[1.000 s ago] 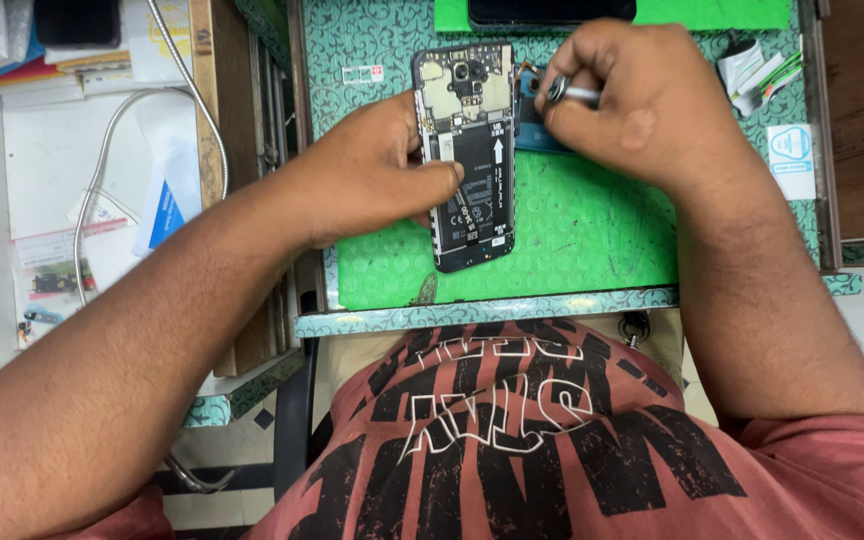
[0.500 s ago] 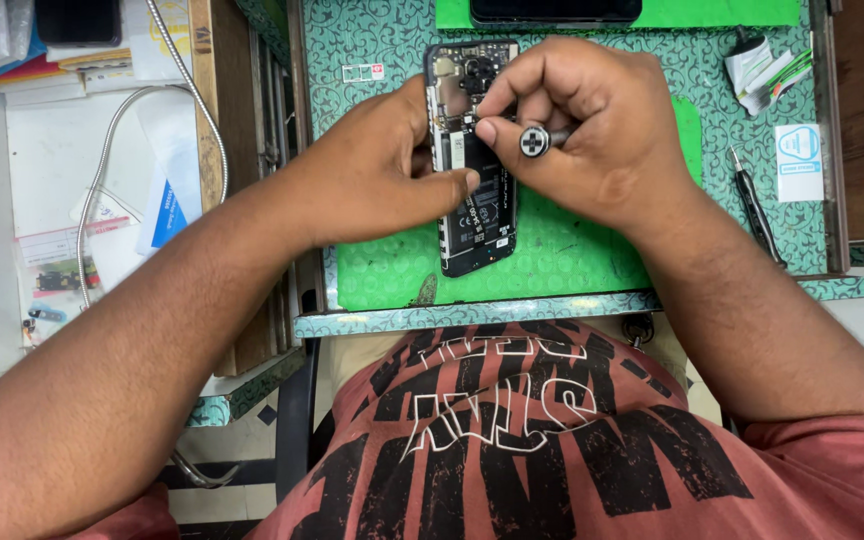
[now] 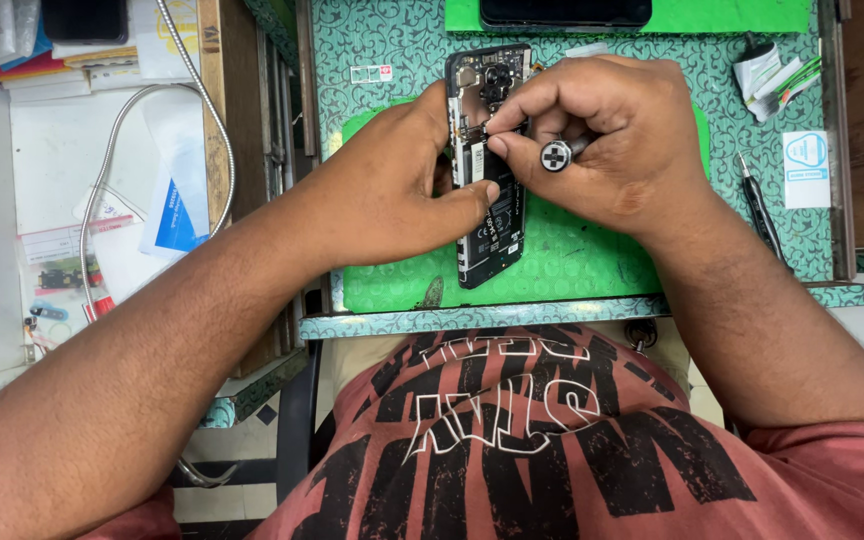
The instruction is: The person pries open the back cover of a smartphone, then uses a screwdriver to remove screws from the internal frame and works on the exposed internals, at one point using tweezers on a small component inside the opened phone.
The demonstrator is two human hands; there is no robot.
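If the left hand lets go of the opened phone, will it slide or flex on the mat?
The opened phone looks rigid and lies flat on the green mat, so it probably stays put. Its exposed boards seem fragile under the screwdriver.

Bare green mat (image 3: pixel 592 262) right of opened phone (image 3: pixel 489 215); probably tools (image 3: pixel 760 210) beyond.

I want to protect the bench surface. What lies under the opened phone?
The opened phone lies on a green mat on the patterned bench top. The left hand and right hand cover the mat beside it.
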